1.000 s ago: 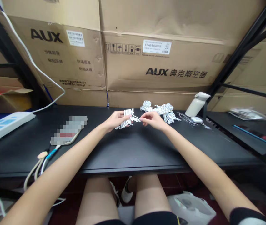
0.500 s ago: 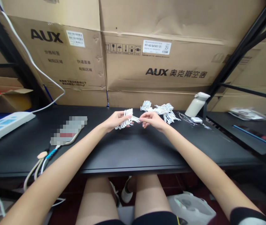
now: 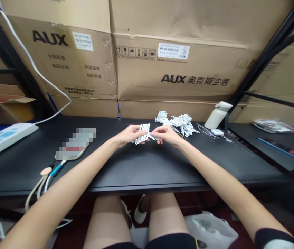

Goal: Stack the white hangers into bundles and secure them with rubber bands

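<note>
Pixel-blurred flat item (image 3: 75, 143) on desk; power strip (image 3: 4, 138) cut by left edge

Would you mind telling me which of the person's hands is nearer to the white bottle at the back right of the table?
Right. The right hand is at mid-table, left of the white bottle; the left hand lies farther left, holding a white clip bundle.

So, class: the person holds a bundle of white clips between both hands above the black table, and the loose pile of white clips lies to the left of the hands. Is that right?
Not quite. In the head view the loose pile of white clips lies right of the hands, toward the back. The left hand and right hand do hold the bundle of white clips above the black table.
</note>
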The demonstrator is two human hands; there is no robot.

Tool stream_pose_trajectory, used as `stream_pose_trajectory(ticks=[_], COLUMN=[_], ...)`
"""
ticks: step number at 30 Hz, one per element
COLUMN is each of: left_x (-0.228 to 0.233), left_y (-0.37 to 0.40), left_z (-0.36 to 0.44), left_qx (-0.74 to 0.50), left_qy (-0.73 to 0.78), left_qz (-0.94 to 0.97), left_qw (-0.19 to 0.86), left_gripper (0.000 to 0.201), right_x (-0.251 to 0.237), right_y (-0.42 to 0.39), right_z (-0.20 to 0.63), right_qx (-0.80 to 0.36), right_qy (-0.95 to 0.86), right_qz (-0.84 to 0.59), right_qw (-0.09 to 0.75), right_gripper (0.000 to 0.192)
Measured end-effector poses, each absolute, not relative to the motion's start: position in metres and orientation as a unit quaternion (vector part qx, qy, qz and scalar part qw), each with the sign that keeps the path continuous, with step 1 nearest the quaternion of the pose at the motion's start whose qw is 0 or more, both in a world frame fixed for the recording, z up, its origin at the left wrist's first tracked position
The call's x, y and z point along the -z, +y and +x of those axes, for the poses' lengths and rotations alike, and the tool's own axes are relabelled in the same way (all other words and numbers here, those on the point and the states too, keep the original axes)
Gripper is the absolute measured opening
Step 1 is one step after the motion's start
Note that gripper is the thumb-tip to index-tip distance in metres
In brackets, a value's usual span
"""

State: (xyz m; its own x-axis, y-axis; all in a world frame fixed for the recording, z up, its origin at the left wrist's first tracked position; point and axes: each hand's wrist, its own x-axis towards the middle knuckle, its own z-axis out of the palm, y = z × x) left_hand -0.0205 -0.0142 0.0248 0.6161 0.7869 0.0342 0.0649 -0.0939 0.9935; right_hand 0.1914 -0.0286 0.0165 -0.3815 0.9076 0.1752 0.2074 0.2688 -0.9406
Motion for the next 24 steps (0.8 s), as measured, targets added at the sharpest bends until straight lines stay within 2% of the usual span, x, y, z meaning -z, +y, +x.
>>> stream_pose_trajectory(ticks=[13, 24], left_x=[-0.0239, -0.0267], left_y=[-0.018, -0.0202], left_z=[-0.02, -0.0171], left_qx=[-0.216, -0.24], left_qy=[0.298, 0.316], left_qz=[0.681, 0.66], left_qw=[0.633, 0.638], left_gripper=[0.044, 0.045], right_x=[-0.0168, -0.016], right_y=[-0.0321, -0.0315], right_z=[0.1905, 0.1906], right_qx=[-0.452, -0.524], right_qy=[-0.732, -0.691], right_qz=[-0.381, -0.366], right_qw=[0.339, 0.338], right_gripper=[0.033, 0.033])
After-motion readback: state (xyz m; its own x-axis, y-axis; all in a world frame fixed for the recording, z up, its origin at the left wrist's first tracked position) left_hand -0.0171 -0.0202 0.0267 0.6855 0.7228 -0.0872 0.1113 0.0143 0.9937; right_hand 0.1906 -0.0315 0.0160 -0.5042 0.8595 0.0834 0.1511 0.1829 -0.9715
